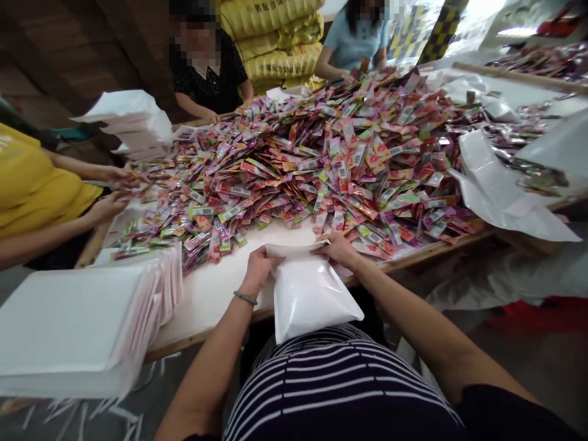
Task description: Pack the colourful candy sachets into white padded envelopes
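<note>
A white plastic mailer bag rests against my striped shirt at the table's front edge, its far end folded over. My left hand pinches the left corner of that folded end, and my right hand grips the right corner. The bag looks filled and bulges slightly; its contents are hidden. Just beyond my hands lies a large heap of small colourful packets, mostly pink, purple and green.
Left of me stands a stack of white bags; another stack is farther back. Loose white bags lie at the right edge. A person in yellow handles packets at left; two people stand across the table. Yellow sacks are piled behind.
</note>
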Available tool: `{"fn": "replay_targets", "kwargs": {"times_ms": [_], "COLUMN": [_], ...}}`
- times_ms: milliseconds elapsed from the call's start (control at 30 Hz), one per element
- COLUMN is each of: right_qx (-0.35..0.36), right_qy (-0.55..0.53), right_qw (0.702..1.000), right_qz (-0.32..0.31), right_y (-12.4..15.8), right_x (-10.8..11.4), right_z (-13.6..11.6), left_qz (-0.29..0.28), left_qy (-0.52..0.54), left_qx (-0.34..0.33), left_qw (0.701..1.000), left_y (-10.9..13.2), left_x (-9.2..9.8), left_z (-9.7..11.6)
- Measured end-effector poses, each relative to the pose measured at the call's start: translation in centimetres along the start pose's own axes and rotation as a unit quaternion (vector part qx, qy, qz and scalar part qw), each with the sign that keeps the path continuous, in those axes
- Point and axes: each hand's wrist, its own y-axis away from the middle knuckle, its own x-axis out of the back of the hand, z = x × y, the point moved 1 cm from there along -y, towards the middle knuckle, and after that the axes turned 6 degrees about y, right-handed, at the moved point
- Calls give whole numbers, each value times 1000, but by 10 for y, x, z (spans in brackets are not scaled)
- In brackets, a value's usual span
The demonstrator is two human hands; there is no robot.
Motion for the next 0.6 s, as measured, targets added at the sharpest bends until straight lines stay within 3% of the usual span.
{"fn": "replay_targets", "kwargs": {"times_ms": [67, 133, 200, 267, 333, 433, 600], "right_qx": [63, 167, 267, 321, 337, 332, 322], "right_qy": [115, 232, 328, 394, 438, 471, 478], "right_qw": [991, 956, 903, 858, 832, 816, 817], "right_qz": [23, 60, 81, 75, 54, 41, 19], "right_y": [-2, 4, 15, 28, 39, 48, 55], "right_x": [4, 9, 13, 16, 19, 23, 22], "right_z": [4, -1, -9, -17, -20, -17, -4], "left_qz": [6, 10, 4, -21, -63, -103, -115], "left_qy": [-77, -194, -314, -390, -444, -505, -584], "left_qx": [-33, -88, -175, -270, -346, -403, -384], "left_qw": [996, 977, 933, 880, 824, 756, 706], "left_y": [-5, -5, -1, 7, 18, 34, 46], "left_x": [8, 15, 21, 27, 32, 40, 48], "left_z": [-6, -5, 0, 7, 11, 9, -3]}}
